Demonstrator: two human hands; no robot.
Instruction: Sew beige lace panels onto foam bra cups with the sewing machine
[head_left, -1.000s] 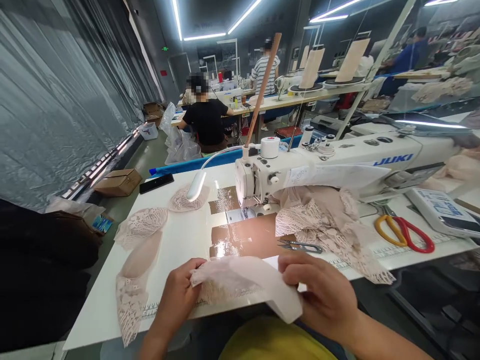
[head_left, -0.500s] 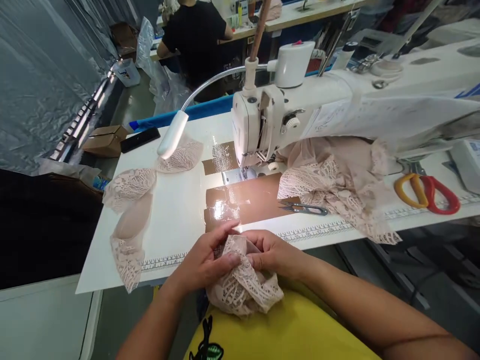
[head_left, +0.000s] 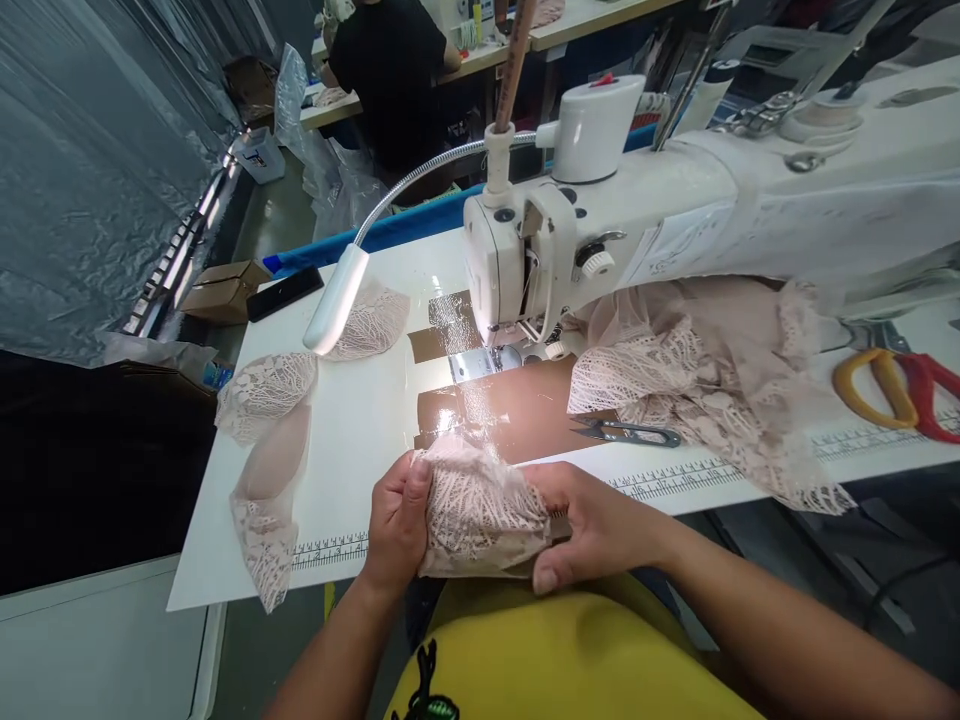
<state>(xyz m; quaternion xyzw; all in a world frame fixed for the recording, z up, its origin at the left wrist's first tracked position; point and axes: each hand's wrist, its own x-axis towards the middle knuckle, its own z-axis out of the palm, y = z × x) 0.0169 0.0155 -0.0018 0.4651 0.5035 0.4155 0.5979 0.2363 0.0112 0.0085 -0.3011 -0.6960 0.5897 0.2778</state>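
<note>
A beige lace bra cup (head_left: 484, 505) is spread between my two hands at the table's front edge, lace side up. My left hand (head_left: 401, 515) is closed on its left edge, thumb on top. At the right edge, my right hand (head_left: 581, 525) holds the cup with fingers partly hidden by the fabric and the thumb apart near the lower corner. Straight ahead stands a white sewing machine (head_left: 506, 265), its needle area above the metal plate (head_left: 484, 364). Grey thread snips (head_left: 626, 432) lie just beyond my right hand.
More lace cups (head_left: 266, 395) lie on the left of the table (head_left: 360, 420). A heap of beige lace (head_left: 705, 370) sits under the machine arm, beside orange-and-red-handled scissors (head_left: 896, 392). A lamp (head_left: 337, 300) bends over the left side; a phone (head_left: 285, 293) lies behind it. Another person (head_left: 390, 75) sits beyond.
The bunched lace in my hands has been lifted and opened out flat. My left hand has shifted to its left edge, and my right thumb has moved down, away from the fingers.
</note>
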